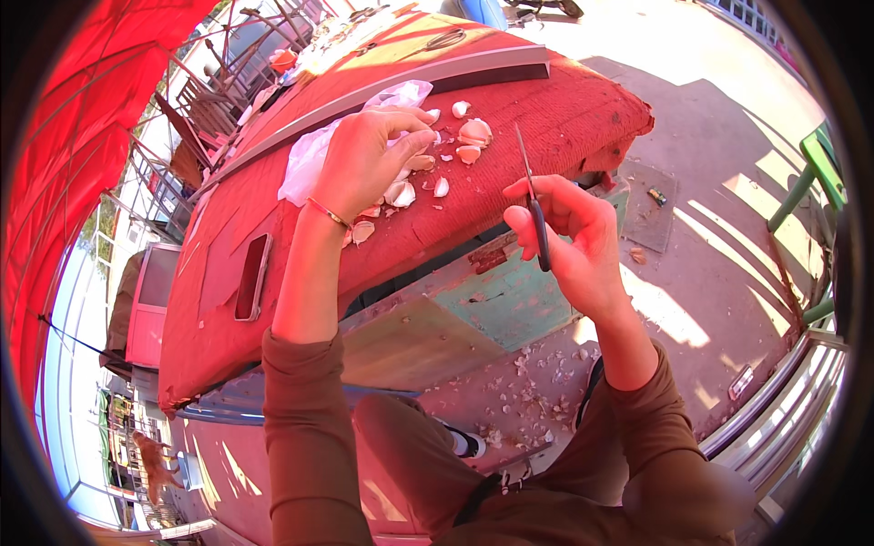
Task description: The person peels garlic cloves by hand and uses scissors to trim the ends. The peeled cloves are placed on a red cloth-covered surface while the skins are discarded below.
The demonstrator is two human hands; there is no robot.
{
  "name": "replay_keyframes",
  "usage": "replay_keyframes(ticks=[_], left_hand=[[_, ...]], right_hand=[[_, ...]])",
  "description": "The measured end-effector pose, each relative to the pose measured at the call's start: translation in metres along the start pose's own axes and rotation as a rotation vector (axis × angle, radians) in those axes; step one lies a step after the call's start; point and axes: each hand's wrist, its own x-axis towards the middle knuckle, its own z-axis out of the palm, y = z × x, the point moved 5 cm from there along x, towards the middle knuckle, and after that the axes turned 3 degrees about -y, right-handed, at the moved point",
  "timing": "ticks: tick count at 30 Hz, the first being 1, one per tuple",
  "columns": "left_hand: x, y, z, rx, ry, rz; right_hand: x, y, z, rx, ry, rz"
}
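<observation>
My right hand [574, 241] grips a small knife [539, 227] by its dark handle, just beyond the front edge of the red-covered table [510, 182]. Its thin blade points up and away from me. Over the table, my left hand [378, 150] is bent at the wrist, thumb and index finger apart, and I see nothing held between them. Loose garlic cloves [399, 194] lie below and beside it. Further right sit a partly broken garlic bulb [474, 133] and another clove [461, 109]. A thin pale plastic bag [305, 168] lies partly behind my left hand.
A phone [253, 278] lies on the table's left part. A long metal bar [492, 62] crosses the table behind the garlic. Garlic peel [519, 391] litters the floor by my feet. Metal rails [774, 428] and a green chair [819, 164] stand at right; a dog [153, 464] is far left.
</observation>
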Motion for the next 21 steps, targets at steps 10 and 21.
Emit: replay_keyframes(ticks=[10,21], left_hand=[[0.026,0.022,0.040,0.018,-0.129,0.262],[0.034,0.026,0.035,0.296,-0.122,0.046]], right_hand=[[0.000,0.000,-0.001,-0.009,0.007,0.010],[0.000,0.000,-0.006,-0.057,-0.015,0.012]])
